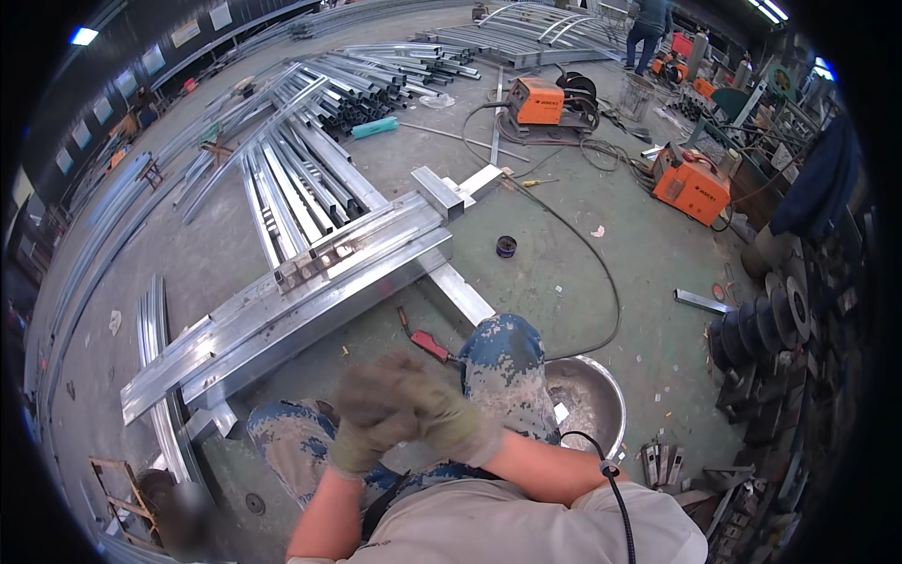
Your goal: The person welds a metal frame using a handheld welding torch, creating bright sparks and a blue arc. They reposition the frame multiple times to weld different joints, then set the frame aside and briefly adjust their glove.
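My left hand (362, 434) and my right hand (449, 420), both in worn olive-brown work gloves, are brought together in front of my lap. The fingers overlap and are smeared by motion, so whether anything is between them cannot be made out. Just beyond the gloves a welding torch with a red handle (430, 345) lies on the floor, close to my knee. Past it, long galvanized steel channels (310, 305) lie side by side as a low workbench. A short rusty-stained metal piece (315, 270) rests on top of them.
To my right on the floor sits a round metal basin (615, 404). A cable (615, 282) loops across the floor near two orange welding machines (540, 101). A small dark tin (506, 246) stands ahead. Steel tubes (291, 179) are piled beyond the channels. Another person (646, 33) stands far off.
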{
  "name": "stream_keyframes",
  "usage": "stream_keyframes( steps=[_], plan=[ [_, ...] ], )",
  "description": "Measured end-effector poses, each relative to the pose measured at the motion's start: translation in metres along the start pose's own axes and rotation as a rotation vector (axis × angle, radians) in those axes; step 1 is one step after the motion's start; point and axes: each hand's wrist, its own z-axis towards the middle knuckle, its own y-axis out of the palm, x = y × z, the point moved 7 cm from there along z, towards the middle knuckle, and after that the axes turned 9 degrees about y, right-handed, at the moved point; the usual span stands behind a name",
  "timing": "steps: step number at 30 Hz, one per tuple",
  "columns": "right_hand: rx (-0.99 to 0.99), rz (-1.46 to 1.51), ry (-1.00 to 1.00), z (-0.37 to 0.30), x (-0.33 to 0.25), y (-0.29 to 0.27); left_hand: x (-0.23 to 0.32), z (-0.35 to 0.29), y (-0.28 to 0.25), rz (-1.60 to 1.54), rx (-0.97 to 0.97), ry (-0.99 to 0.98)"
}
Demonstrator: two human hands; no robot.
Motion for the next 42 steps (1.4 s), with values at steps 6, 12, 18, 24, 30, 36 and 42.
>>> stream_keyframes(
  steps=[6,12,18,24,30,36,42],
  plan=[
    [0.131,-0.161,-0.1,0.001,0.048,-0.05,-0.008,-0.002,0.006,0.019,0.068,-0.164],
    [0.254,-0.034,-0.103,0.012,0.065,-0.052,-0.038,-0.002,-0.033,-0.17,0.328,-0.118],
    [0.4,-0.246,0.165,-0.045,0.065,-0.05,-0.083,0.003,-0.223,-0.469,0.648,-0.063],
    [0.1,-0.194,0.065,-0.066,0.03,-0.014,-0.062,-0.021,-0.299,-0.439,0.842,0.01],
    [-0.531,-0.464,-0.24,-0.057,-0.042,0.098,-0.072,-0.027,-0.289,-0.464,0.985,0.091],
    [-0.846,-0.489,-0.552,-0.055,-0.075,0.155,-0.067,-0.028,-0.287,-0.433,0.91,0.188],
    [-0.804,-0.425,-0.906,-0.061,-0.088,0.184,-0.07,-0.026,-0.28,-0.386,0.828,0.197]
  ],
)
